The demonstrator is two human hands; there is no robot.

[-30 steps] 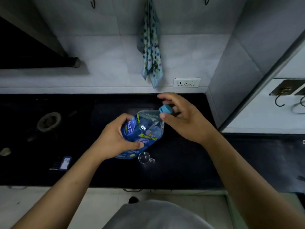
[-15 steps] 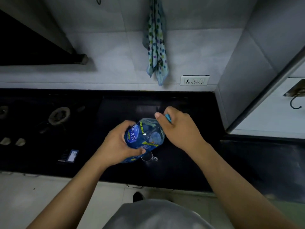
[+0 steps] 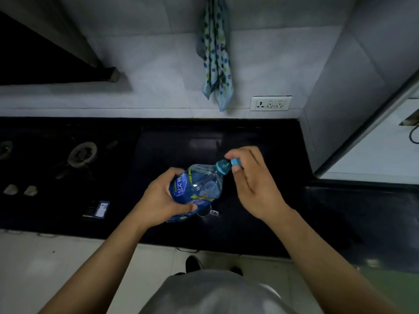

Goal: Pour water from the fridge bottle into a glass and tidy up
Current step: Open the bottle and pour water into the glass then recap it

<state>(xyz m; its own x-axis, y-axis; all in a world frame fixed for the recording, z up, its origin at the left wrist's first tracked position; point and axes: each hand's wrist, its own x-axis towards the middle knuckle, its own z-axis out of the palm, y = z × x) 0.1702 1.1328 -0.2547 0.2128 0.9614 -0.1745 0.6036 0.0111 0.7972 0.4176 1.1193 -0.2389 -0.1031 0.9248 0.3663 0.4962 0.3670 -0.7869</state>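
My left hand [image 3: 162, 200] grips the body of a clear plastic water bottle [image 3: 201, 185] with a blue label, held tilted above the black counter [image 3: 260, 227]. Its neck points up and to the right. My right hand [image 3: 251, 184] pinches the blue cap [image 3: 235, 162] between thumb and forefinger, just off the end of the bottle's blue neck. A small clear glass with a handle [image 3: 209, 213] stands on the counter under the bottle, mostly hidden by it.
A gas hob with burners [image 3: 82, 152] fills the counter's left side. A small blue-and-white packet [image 3: 101, 209] lies near the front edge. A dotted towel [image 3: 215, 51] hangs on the tiled wall above a socket plate [image 3: 271, 103]. A grey wall juts out at right.
My right hand covered the bottle's top half a second ago; now it has pulled to the right with the cap, which sits just clear of the neck. The bottle stays in my left hand.
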